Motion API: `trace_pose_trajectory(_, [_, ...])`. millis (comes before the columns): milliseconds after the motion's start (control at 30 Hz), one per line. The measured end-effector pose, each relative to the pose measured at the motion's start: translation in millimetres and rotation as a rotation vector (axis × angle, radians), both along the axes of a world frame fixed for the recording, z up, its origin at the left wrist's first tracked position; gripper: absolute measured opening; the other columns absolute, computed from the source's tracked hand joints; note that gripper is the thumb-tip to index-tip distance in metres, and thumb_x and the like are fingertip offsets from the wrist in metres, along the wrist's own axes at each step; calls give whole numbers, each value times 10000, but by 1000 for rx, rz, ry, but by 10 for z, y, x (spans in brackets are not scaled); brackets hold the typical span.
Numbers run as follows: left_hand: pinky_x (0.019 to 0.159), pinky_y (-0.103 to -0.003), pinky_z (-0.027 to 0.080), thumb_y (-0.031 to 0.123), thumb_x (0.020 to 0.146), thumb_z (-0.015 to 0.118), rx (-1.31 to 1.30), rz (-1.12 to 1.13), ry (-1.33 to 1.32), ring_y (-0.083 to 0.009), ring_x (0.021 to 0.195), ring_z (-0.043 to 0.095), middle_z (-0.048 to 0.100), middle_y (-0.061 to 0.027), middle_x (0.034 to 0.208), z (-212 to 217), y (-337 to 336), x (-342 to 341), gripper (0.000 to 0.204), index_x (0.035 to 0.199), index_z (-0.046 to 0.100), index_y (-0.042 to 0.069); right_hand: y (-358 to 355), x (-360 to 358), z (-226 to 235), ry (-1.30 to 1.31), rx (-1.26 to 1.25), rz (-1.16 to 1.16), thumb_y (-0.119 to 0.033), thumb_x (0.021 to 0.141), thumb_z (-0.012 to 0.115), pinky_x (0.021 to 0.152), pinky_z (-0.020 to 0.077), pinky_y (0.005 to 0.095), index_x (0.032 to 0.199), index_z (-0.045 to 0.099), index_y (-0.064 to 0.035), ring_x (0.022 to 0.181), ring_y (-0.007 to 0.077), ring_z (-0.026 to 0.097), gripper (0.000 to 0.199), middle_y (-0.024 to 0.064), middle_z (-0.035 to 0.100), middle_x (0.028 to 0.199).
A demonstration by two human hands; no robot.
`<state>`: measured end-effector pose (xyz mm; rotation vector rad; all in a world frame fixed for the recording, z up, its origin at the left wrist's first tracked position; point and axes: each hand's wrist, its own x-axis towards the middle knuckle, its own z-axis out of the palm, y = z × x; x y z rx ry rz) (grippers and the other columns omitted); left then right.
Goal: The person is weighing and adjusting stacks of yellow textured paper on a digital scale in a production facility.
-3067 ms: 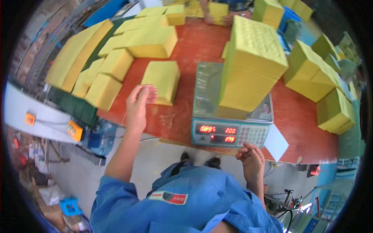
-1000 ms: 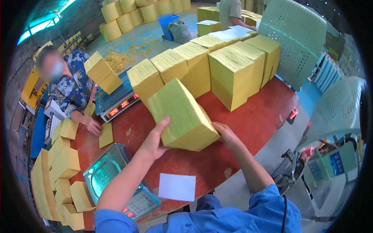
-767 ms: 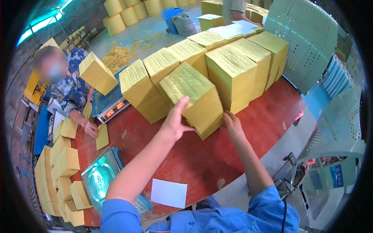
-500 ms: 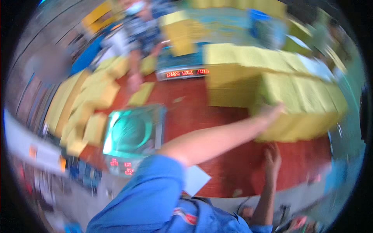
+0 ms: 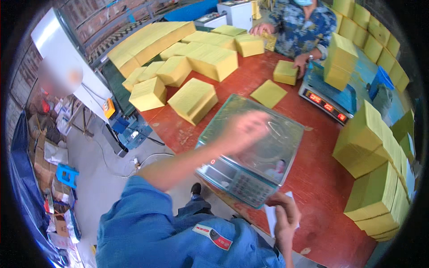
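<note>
My left hand, smeared by motion, hangs over the glassy plate of the near digital scale; whether its fingers are apart cannot be told. Nothing shows clearly in it. By the scale's near right corner is my right hand, its fingers loosely bent and nothing visible in them. Partly under that hand lies a white sheet of paper. Just beyond the scale, a flat yellow square pad of paper rests on the red tabletop. To the left stands a yellow paper block.
More yellow paper blocks cover the far left. Tall yellow stacks line the right side. A co-worker's hand touches a small yellow block beside a second scale, which carries a yellow stack. A blue stool stands on the floor.
The view has swung left. My left hand has left the yellow stacks on the right and come over the near scale. My right hand is now beside that scale's corner.
</note>
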<state>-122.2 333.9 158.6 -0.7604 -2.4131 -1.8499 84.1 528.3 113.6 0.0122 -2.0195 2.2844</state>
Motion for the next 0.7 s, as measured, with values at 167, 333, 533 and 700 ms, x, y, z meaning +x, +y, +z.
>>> trace_pose_trajectory(167, [884, -362, 510, 351, 863, 656, -296, 614, 62, -244, 1010, 664, 688, -147, 1095, -446, -2539, -1283, 473, 1170, 621, -7, -1586, -780, -100, -108, -91, 401, -18, 911, 526, 916, 475, 305, 1195, 571, 34, 1024, 176, 608, 293, 105, 639, 1084])
trace_pose_trajectory(333, [1077, -344, 349, 430, 840, 700, -31, 314, -494, -276, 1315, 438, 431, -237, 1426, -523, -3065, -1876, 868, 1441, 314, -63, -3021, -1574, -312, -118, -132, 228, -20, 916, 562, 992, 435, 322, 1347, 445, 40, 1171, 209, 543, 450, 145, 547, 1271])
trace_pose_trajectory(533, [916, -344, 495, 289, 892, 672, 15, -223, -669, -186, 1056, 607, 625, -109, 1180, -892, -2879, -2176, 527, 1307, 494, 18, -3597, -2278, -423, 147, 378, -298, -19, 878, 577, 1110, 320, 403, 1404, 340, 68, 1358, 355, 363, 583, 261, 362, 1443])
trace_pose_trajectory(700, [853, -339, 530, 210, 925, 619, 2, -284, -681, -168, 1014, 630, 640, -89, 1145, -935, -2834, -2165, 389, 1260, 542, 27, -3514, -2538, -559, 42, 466, -558, -31, 922, 545, 1116, 301, 375, 1452, 306, 22, 1350, 293, 391, 584, 200, 370, 1479])
